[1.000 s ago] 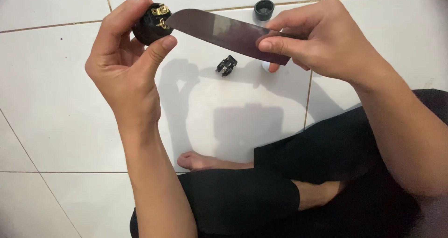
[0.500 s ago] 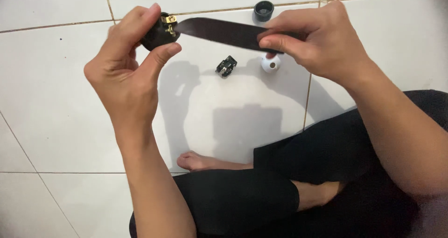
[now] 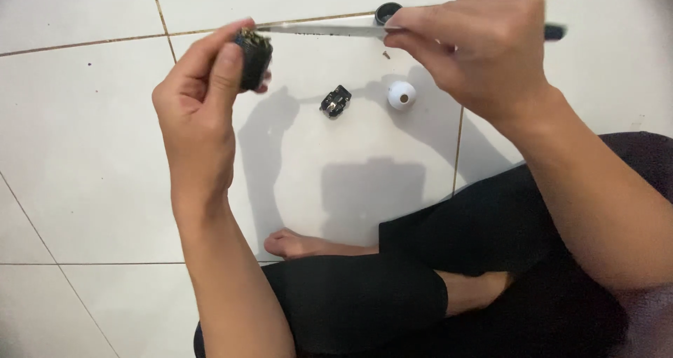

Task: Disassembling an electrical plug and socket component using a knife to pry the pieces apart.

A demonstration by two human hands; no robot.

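My left hand (image 3: 200, 112) is closed around a small black plug body (image 3: 254, 56), thumb and fingers pinching it up at about ten o'clock from the middle of my view, with its brass-coloured fittings turned toward the right. My right hand (image 3: 477, 49) is clamped on a kitchen knife (image 3: 322, 29), gripping over the blade near the handle, whose dark end sticks out past my knuckles at two o'clock; the blade is edge-on to me, and its tip sits right at the top of the plug body, touching or nearly so, though I cannot tell whether it is seated in a screw. The piece looks already taken apart in good part: on the white tiled floor (image 3: 84, 119) below my hands lie a small black inner part (image 3: 335, 101) near the centre, a white rounded cap with a hole (image 3: 402, 95) just to its right at one o'clock, a black ring (image 3: 387, 11) at twelve o'clock, half hidden behind the blade, and a tiny dark speck like a screw (image 3: 385, 53) under my right fingers. So I judge the outer pieces are off, and what is left is the work on the brass fittings in the body itself. My crossed legs in black trousers (image 3: 449, 274) fill the lower right, well apart from the loose pieces.
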